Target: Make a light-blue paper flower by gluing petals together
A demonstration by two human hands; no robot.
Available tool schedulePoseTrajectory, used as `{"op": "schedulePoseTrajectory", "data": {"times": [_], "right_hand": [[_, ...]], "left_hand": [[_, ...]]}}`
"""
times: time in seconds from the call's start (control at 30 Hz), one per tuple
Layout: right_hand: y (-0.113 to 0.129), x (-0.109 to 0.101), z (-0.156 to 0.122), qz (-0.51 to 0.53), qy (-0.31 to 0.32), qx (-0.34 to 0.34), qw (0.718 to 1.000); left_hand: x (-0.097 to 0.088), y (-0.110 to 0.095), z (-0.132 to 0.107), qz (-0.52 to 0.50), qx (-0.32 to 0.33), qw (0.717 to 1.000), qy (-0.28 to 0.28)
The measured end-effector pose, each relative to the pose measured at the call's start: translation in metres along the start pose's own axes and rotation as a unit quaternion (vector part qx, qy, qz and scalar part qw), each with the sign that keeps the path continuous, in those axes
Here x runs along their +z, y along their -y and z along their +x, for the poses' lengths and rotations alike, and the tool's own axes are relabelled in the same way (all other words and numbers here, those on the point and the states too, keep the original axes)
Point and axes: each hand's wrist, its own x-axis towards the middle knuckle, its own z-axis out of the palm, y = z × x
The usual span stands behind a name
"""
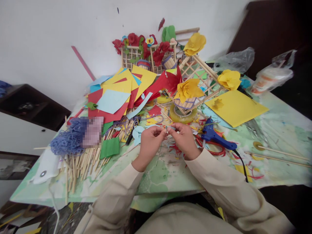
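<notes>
My left hand [152, 143] and my right hand [184, 139] meet at the middle of the table, fingertips pinched close together. A small light blue paper piece [171, 128] shows between the fingers, mostly covered by them. From under my left fingertips hangs a thin dark wire [159, 153]. Cut light blue paper petals [138, 132] lie just left of my left hand. Close to my right hand are a blue glue gun [214, 136] and red-handled scissors [219, 150]. A roll of clear yellowish tape [182, 117] sits behind my hands, under a stick lattice [207, 76] with yellow paper flowers [188, 90].
On the left are a bundle of wooden sticks [80, 165], blue yarn [65, 138] and green crepe paper [109, 148]. Coloured paper sheets [114, 100] pile behind. A yellow sheet [237, 107] and a bagged cup [268, 79] lie right. Paper scraps litter the middle.
</notes>
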Motion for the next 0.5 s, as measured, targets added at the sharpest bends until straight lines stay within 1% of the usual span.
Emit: {"op": "schedulePoseTrajectory", "data": {"times": [0.13,0.33,0.5], "right_hand": [[-0.0026,0.0,-0.0006,0.015,0.0,0.001,1.0],[-0.0031,-0.0001,-0.0002,0.027,0.002,0.013,1.0],[-0.0026,-0.0012,0.0008,0.014,-0.001,0.004,1.0]], "left_hand": [[-0.0007,-0.0006,0.0002,-0.009,-0.01,1.0,0.011],[-0.0002,-0.0027,0.0006,-0.017,-0.015,1.0,0.013],[0.001,-0.0014,0.0011,-0.046,-0.021,0.998,0.022]]}}
